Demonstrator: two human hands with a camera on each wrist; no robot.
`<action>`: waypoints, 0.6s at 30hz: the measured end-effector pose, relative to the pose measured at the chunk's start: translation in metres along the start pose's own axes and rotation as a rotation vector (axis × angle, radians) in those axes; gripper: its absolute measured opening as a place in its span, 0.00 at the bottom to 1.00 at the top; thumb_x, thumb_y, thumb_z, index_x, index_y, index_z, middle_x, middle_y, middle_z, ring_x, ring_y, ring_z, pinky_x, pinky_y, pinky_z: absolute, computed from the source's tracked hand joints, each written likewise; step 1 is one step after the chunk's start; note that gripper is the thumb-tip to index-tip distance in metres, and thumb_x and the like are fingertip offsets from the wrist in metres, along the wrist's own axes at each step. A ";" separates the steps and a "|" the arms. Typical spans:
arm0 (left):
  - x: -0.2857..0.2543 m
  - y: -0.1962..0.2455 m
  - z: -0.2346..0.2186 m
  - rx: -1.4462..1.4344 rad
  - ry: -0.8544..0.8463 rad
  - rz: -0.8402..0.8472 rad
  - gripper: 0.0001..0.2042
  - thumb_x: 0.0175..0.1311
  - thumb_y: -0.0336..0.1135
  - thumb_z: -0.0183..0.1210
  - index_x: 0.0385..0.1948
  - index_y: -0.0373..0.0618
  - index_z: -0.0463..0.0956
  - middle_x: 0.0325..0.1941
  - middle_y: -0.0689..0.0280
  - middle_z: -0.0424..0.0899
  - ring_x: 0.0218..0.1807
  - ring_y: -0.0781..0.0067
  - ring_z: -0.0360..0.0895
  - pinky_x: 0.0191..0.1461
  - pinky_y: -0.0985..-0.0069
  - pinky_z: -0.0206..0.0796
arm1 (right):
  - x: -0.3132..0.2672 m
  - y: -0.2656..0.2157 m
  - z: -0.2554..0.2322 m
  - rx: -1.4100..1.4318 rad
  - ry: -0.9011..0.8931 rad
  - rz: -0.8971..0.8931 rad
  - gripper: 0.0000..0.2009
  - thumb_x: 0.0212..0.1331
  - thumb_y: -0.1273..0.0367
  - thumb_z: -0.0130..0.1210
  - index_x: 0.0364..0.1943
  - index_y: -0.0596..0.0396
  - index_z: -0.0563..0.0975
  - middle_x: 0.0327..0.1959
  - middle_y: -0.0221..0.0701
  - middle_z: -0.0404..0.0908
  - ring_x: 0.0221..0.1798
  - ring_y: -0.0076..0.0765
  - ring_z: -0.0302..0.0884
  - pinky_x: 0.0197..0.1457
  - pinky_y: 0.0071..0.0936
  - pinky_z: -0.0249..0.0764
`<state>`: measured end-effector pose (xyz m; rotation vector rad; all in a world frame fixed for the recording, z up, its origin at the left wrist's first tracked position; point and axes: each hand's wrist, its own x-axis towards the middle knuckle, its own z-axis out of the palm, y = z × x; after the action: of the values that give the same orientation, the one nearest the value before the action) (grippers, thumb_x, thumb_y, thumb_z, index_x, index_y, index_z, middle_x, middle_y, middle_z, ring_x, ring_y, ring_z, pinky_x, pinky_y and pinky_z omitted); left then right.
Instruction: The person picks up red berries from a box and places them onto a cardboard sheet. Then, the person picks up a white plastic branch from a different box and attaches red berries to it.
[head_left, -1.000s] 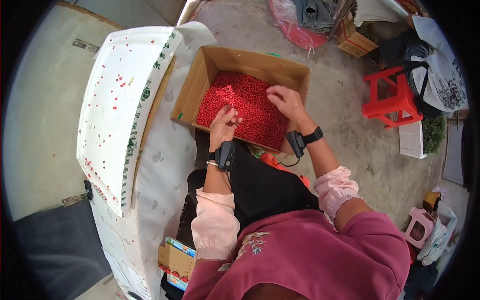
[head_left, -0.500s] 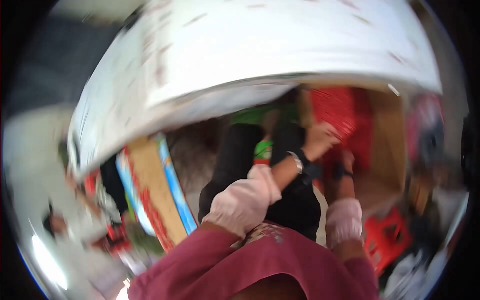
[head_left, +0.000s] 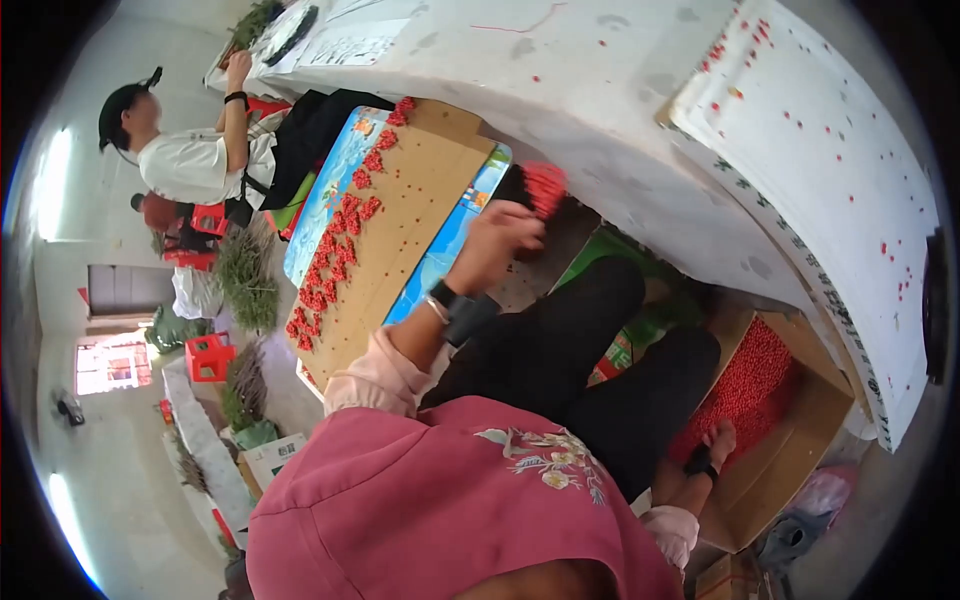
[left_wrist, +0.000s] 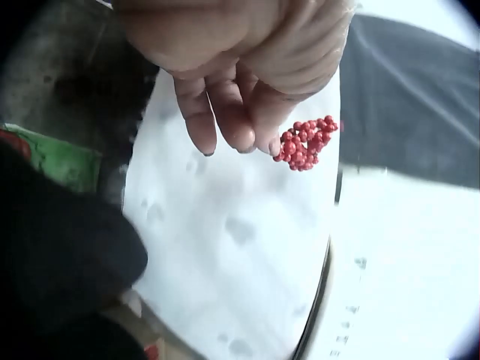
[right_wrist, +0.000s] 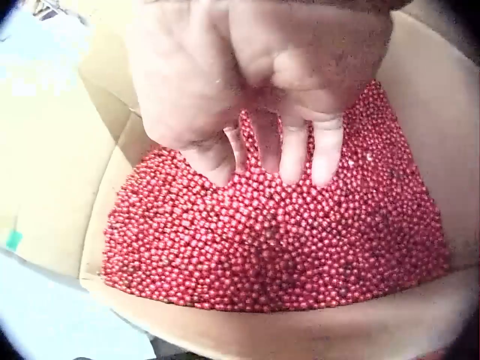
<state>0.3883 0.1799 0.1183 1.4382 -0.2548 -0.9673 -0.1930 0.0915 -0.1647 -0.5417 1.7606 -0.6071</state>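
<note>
In the left wrist view a bunch of red berries (left_wrist: 306, 142) hangs from the fingertips of my left hand (left_wrist: 240, 67), which pinches it. The head view shows that hand (head_left: 492, 245) beside a board with a blue border (head_left: 440, 240), the bunch (head_left: 545, 188) blurred past the fingers. Rows of berry clusters (head_left: 335, 262) lie along the board's left part. My right hand (head_left: 718, 442) is over the cardboard box (head_left: 775, 475) of loose red berries (head_left: 752, 365). In the right wrist view that hand (right_wrist: 262, 82) hangs with fingers loosely bent down at the berries (right_wrist: 262, 240).
A white foam lid (head_left: 820, 150) with scattered berries lies on the covered table (head_left: 640, 110) at the upper right. Another person (head_left: 190, 165) sits at the upper left. Red stools (head_left: 208, 357) and green plant bundles (head_left: 248, 280) stand on the left.
The head view has swung to the left, bringing the board into sight. My left hand has moved from over the box to beside the board, with the bunch. My right hand remains at the box.
</note>
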 end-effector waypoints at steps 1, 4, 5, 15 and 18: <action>0.014 0.001 -0.041 -0.070 0.084 0.005 0.10 0.49 0.22 0.58 0.34 0.39 0.69 0.29 0.59 0.78 0.27 0.70 0.76 0.32 0.75 0.70 | -0.005 -0.006 -0.002 0.010 -0.004 -0.060 0.19 0.57 0.62 0.42 0.53 0.51 0.66 0.48 0.30 0.70 0.44 0.36 0.72 0.32 0.28 0.74; 0.061 -0.005 -0.154 -0.420 0.269 0.023 0.09 0.52 0.24 0.56 0.35 0.38 0.69 0.27 0.61 0.76 0.25 0.70 0.75 0.29 0.74 0.71 | -0.039 -0.034 -0.010 -0.022 -0.003 -0.095 0.19 0.58 0.62 0.42 0.53 0.50 0.66 0.48 0.29 0.70 0.43 0.35 0.72 0.31 0.28 0.74; 0.074 -0.003 -0.184 -0.338 0.363 0.066 0.08 0.53 0.24 0.55 0.34 0.38 0.68 0.25 0.62 0.76 0.24 0.70 0.75 0.29 0.73 0.72 | -0.051 -0.041 -0.013 -0.039 0.001 -0.106 0.18 0.58 0.62 0.42 0.53 0.49 0.66 0.48 0.29 0.71 0.43 0.34 0.73 0.31 0.28 0.73; 0.144 -0.040 -0.313 -0.431 0.569 0.065 0.04 0.56 0.26 0.54 0.30 0.39 0.68 0.21 0.63 0.74 0.21 0.72 0.73 0.25 0.74 0.71 | -0.142 -0.052 -0.061 -0.060 0.112 -0.141 0.16 0.58 0.70 0.37 0.51 0.48 0.66 0.40 0.27 0.72 0.30 0.29 0.72 0.22 0.24 0.69; 0.143 -0.040 -0.310 -0.440 0.647 0.042 0.04 0.57 0.26 0.52 0.25 0.40 0.67 0.19 0.62 0.72 0.18 0.71 0.70 0.18 0.76 0.64 | -0.162 -0.053 -0.065 -0.048 0.052 -0.153 0.15 0.57 0.70 0.39 0.49 0.48 0.67 0.35 0.28 0.73 0.27 0.29 0.72 0.20 0.25 0.68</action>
<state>0.6703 0.3088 -0.0293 1.2511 0.3827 -0.4423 -0.2119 0.1625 0.0021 -0.7049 1.7977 -0.6920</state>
